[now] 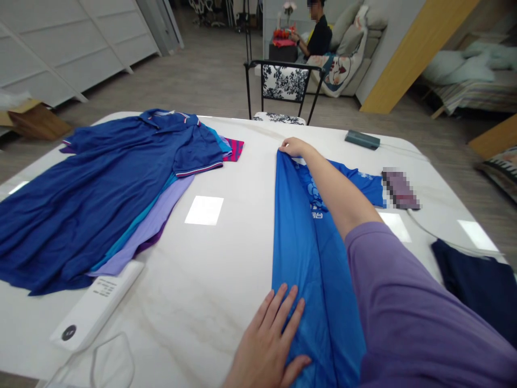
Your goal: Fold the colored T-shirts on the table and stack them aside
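A bright blue, smooth fabric T-shirt with pale printing (pixel 297 231) lies lengthwise on a white, marble-patterned tabletop (pixel 226 248), its left side folded inward. The person's two hands are well apart. The right hand (pixel 297 147), reaching to the far end, pinches the shirt's folded corner between thumb and fingers. The left hand (pixel 269 337) rests palm down on the near part, fingers extended and slightly spread, thumb out. Well to the left lies a navy polo shirt with striped trim (pixel 121 178).

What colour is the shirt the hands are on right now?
The shirt is bright blue, with some white lettering; best seen in the head view.
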`<state>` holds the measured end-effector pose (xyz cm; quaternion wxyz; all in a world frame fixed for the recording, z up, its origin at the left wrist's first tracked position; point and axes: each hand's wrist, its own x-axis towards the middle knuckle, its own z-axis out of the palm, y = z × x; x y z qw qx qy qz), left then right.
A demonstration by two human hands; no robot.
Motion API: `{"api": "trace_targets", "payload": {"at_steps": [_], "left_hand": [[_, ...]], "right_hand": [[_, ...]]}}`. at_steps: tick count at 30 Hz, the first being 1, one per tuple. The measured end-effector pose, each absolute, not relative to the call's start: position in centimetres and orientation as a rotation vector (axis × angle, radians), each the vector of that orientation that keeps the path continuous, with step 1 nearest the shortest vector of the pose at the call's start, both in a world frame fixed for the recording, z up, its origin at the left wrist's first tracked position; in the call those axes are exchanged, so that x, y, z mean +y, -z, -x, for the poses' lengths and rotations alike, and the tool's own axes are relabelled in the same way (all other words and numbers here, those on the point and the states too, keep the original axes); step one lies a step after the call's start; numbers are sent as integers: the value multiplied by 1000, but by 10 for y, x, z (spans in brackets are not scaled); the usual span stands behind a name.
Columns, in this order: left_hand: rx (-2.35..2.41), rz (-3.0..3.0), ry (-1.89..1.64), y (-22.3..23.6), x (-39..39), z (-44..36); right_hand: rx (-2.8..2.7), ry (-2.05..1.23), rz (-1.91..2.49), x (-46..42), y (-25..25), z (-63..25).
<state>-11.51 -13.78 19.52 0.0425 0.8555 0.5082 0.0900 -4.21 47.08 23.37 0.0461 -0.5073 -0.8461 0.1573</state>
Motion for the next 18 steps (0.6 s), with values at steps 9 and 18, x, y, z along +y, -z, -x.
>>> {"api": "trace_targets", "payload": {"at_steps": [9, 18], "left_hand": [[1529, -2481, -258, -201, -144, 115], [1401, -2467, -225, -209, -154, 103]], "right_hand": [[-2302, -199, 1447, 409, -219, 34], [-2607, -473, 1379, 321, -192, -8]]}}
